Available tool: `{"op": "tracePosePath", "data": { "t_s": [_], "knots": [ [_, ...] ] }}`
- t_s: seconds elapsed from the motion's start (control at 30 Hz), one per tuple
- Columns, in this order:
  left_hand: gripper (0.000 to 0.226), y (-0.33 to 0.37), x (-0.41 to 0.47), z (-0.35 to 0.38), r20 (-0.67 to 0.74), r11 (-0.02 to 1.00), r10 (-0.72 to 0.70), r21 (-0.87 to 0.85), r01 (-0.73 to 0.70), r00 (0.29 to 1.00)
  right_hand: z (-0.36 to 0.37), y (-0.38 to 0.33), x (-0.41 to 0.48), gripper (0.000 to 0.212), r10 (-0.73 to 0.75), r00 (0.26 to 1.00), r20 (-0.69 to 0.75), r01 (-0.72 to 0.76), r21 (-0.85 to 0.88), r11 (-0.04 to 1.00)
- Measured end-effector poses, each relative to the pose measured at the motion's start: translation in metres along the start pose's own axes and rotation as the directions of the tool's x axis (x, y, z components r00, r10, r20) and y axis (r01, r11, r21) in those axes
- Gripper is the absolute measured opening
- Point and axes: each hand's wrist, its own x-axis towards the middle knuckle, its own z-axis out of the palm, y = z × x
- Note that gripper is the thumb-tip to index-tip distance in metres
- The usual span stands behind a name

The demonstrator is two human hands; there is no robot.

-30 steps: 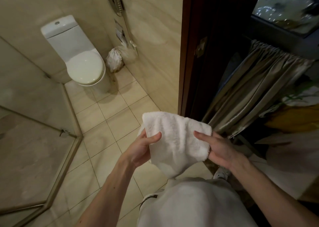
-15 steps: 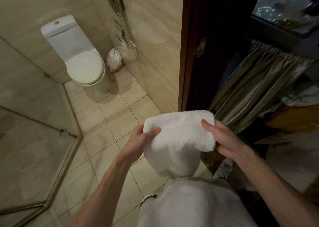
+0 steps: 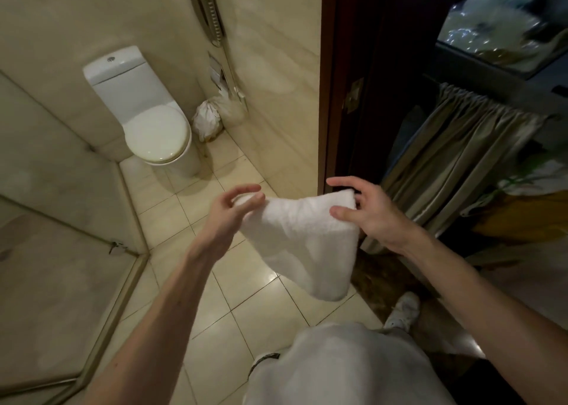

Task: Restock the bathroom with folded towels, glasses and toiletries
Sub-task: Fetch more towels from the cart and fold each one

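Note:
A small white towel [image 3: 302,241] hangs in the air in front of me, above the tiled floor. My left hand [image 3: 229,212] pinches its upper left corner between thumb and fingers. My right hand [image 3: 367,217] holds the upper right corner, thumb on the near side and fingers spread over the top edge. The towel's top edge stretches between the two hands and its lower part droops toward my waist.
A white toilet [image 3: 153,121] stands at the back left, with a tied white bag [image 3: 207,121] beside it. A glass shower screen [image 3: 61,281] runs along the left. A dark wooden door frame [image 3: 330,97] stands right of centre, with a curtained cart [image 3: 455,155] beyond it.
My hands have moved apart and risen, and the towel, bunched in a folded block before, is now stretched out between them. My left fingers have loosened to a pinch.

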Motion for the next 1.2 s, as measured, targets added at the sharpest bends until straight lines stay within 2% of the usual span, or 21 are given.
{"op": "tracePosePath", "data": {
  "t_s": [0.07, 0.13, 0.2, 0.27, 0.33, 0.47, 0.6, 0.7, 0.77, 0.9, 0.97, 1.1, 1.2],
  "knots": [
    [0.046, 0.013, 0.001, -0.004, 0.049, 1.000, 0.021, 0.000, -0.021, 0.999, -0.002, -0.013, 0.006, 0.036, -0.037, 0.999, -0.006, 0.037, -0.036, 0.999],
    [0.052, 0.024, 0.004, -0.007, 0.071, 0.998, 0.058, 0.003, -0.058, 0.996, -0.004, -0.023, 0.011, 0.026, -0.052, 0.999, 0.000, 0.052, -0.090, 0.995],
    [0.057, 0.033, 0.008, -0.010, 0.094, 0.993, 0.114, 0.029, -0.117, 0.989, -0.005, -0.033, 0.014, 0.036, -0.078, 0.996, 0.038, 0.084, -0.178, 0.980],
    [0.065, 0.044, 0.009, -0.013, 0.129, 0.979, 0.178, 0.079, -0.189, 0.976, -0.006, -0.041, 0.015, 0.063, -0.086, 0.993, 0.086, 0.108, -0.295, 0.949],
    [0.071, 0.054, 0.009, -0.014, 0.144, 0.954, 0.243, 0.141, -0.263, 0.959, -0.007, -0.049, 0.016, 0.079, -0.094, 0.992, 0.090, 0.121, -0.370, 0.921],
    [0.071, 0.069, 0.008, -0.016, 0.075, 0.917, 0.345, 0.184, -0.353, 0.935, -0.006, -0.059, 0.021, 0.073, -0.235, 0.972, -0.014, 0.195, -0.509, 0.838],
    [0.062, 0.079, 0.009, -0.018, 0.025, 0.893, 0.391, 0.233, -0.386, 0.920, -0.002, -0.069, 0.023, 0.063, -0.348, 0.937, -0.031, 0.246, -0.649, 0.720],
    [0.056, 0.083, 0.012, -0.017, 0.023, 0.875, 0.407, 0.279, -0.397, 0.913, -0.002, -0.077, 0.022, 0.040, -0.409, 0.912, -0.029, 0.253, -0.745, 0.617],
    [0.058, 0.085, 0.014, -0.018, 0.038, 0.863, 0.402, 0.318, -0.392, 0.915, -0.003, -0.081, 0.021, 0.032, -0.430, 0.902, -0.048, 0.225, -0.797, 0.560],
    [0.034, 0.085, 0.020, -0.026, 0.126, 0.773, 0.371, 0.507, -0.382, 0.920, -0.008, -0.084, 0.021, 0.040, -0.354, 0.935, 0.004, 0.183, -0.861, 0.475],
    [0.032, 0.081, 0.023, -0.030, 0.156, 0.715, 0.356, 0.590, -0.376, 0.921, -0.009, -0.081, 0.021, 0.046, -0.332, 0.943, 0.023, 0.180, -0.876, 0.449],
    [0.021, 0.076, 0.021, -0.027, 0.221, 0.647, 0.362, 0.640, -0.414, 0.906, -0.011, -0.074, 0.019, 0.054, -0.336, 0.941, 0.033, 0.158, -0.923, 0.352],
    [0.023, 0.069, 0.022, -0.022, 0.217, 0.647, 0.398, 0.623, -0.441, 0.891, -0.011, -0.066, 0.014, 0.050, -0.339, 0.940, 0.020, 0.147, -0.924, 0.354]
  ]
}}
